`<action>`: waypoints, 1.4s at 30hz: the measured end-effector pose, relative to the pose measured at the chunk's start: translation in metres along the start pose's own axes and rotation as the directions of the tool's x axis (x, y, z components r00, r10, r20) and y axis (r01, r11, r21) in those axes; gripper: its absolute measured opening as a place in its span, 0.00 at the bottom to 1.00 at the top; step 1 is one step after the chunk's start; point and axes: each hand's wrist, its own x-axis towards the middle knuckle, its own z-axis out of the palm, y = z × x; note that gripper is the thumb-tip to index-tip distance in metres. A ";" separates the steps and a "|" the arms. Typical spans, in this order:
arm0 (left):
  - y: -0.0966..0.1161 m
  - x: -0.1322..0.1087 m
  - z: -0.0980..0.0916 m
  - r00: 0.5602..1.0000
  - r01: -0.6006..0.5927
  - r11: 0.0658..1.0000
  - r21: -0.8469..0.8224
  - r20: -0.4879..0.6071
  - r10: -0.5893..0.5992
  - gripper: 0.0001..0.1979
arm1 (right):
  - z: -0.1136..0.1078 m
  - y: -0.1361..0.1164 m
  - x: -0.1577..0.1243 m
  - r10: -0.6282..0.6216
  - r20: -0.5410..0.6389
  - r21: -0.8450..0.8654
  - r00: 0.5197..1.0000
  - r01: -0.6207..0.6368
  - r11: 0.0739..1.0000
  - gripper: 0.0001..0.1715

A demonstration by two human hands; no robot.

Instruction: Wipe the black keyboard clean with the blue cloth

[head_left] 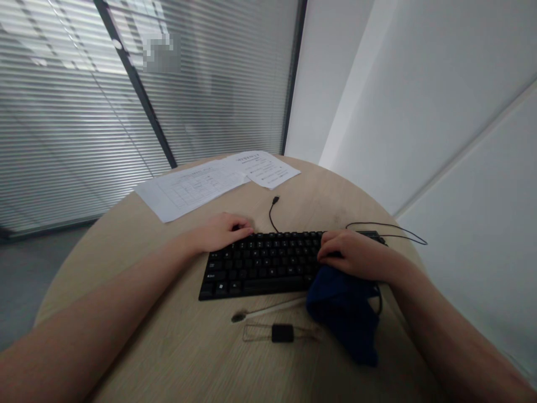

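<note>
Pinching blue cloth with right hand over right end of keyboard on table; resting left hand at far left corner, cannot tell if gripping. Likely soft cloth; stiff, light keyboard, best held by edges.

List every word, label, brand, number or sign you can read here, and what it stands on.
Windows-style logo: on a bottom-row key of the black keyboard.
Other key markings: too small and blurred to read.
Printed papers: text too small to read.
No legible words or numbers.
</note>
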 end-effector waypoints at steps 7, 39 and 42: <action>0.000 0.000 0.000 1.000 -0.003 1.000 -0.005 -0.007 0.003 0.22 | 0.001 0.003 0.000 0.030 -0.030 0.006 0.999 -0.029 1.000 0.12; -0.001 -0.001 0.001 1.000 -0.010 1.000 -0.026 -0.015 0.010 0.22 | 0.002 0.003 0.002 0.001 0.009 0.024 1.000 -0.002 1.000 0.11; 0.000 -0.001 0.000 1.000 -0.013 1.000 -0.026 -0.013 0.012 0.22 | 0.002 0.004 0.001 -0.004 0.017 0.042 1.000 0.003 0.999 0.11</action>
